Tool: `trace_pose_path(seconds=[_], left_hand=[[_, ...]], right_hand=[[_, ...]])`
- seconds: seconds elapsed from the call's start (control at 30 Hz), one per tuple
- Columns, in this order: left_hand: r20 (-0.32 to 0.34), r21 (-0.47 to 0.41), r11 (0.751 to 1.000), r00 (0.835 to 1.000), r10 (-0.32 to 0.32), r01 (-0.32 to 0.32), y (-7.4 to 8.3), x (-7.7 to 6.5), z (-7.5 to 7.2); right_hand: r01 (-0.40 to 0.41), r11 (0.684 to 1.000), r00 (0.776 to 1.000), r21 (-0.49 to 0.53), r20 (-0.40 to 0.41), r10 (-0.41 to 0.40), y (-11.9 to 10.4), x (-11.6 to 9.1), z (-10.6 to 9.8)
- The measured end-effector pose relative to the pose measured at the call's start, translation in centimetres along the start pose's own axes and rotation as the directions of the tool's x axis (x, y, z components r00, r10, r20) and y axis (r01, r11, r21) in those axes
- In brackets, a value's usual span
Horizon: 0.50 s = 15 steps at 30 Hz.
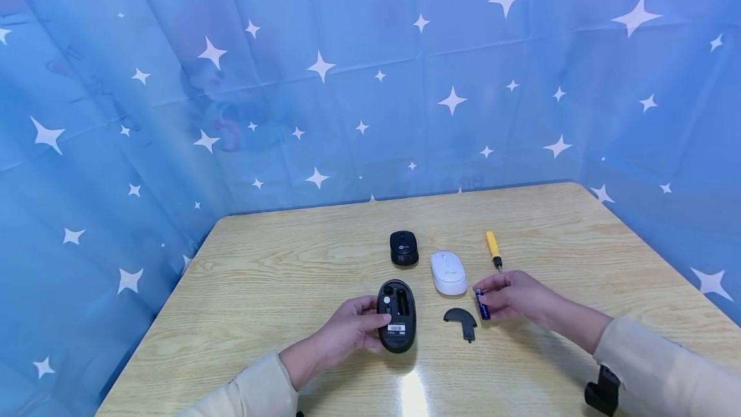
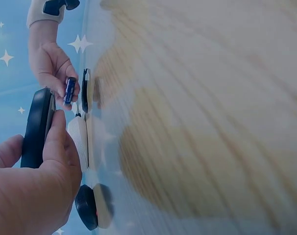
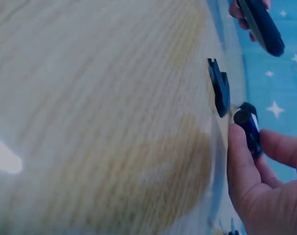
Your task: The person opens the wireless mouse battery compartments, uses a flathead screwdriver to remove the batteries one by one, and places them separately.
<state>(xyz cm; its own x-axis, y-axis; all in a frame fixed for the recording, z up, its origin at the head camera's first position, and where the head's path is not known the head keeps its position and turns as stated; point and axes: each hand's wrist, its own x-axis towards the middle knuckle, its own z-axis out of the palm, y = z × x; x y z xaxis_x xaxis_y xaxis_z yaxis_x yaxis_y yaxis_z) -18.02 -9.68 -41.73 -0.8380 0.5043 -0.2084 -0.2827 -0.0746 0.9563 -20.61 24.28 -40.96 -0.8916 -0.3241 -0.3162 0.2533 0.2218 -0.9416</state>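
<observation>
The mouse [image 1: 399,315] is open, its cover [image 1: 462,317] off, the battery [image 1: 482,305] outside.
Opening looks done; neither battery nor cover is in place. The left hand's [image 1: 353,324] fingers grip the mouse underside up above the worktop [image 1: 260,275]; the right hand's [image 1: 512,296] pinch the battery beside the loose cover. The head view shows the slot [image 1: 402,302], apparently empty; the left wrist view, edge-on, hides it, while the right wrist view shows the battery's end.
</observation>
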Motion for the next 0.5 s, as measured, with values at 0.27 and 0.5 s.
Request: trace_pose_path(seconds=[0.27,0.5], left_hand=[[-0.018,-0.008,1.0,1.0,0.01,-0.01,0.3,-0.1,-0.5],[-0.078,0.007,1.0,0.997,0.004,-0.003,0.7,0.3,-2.4]], right_hand=[[-0.035,0.995,0.996,-0.096,-0.083,0.027,0.3,-0.4,0.9],[-0.052,0.986,0.991,-0.156,-0.131,0.032,0.1,-0.3,1.3]])
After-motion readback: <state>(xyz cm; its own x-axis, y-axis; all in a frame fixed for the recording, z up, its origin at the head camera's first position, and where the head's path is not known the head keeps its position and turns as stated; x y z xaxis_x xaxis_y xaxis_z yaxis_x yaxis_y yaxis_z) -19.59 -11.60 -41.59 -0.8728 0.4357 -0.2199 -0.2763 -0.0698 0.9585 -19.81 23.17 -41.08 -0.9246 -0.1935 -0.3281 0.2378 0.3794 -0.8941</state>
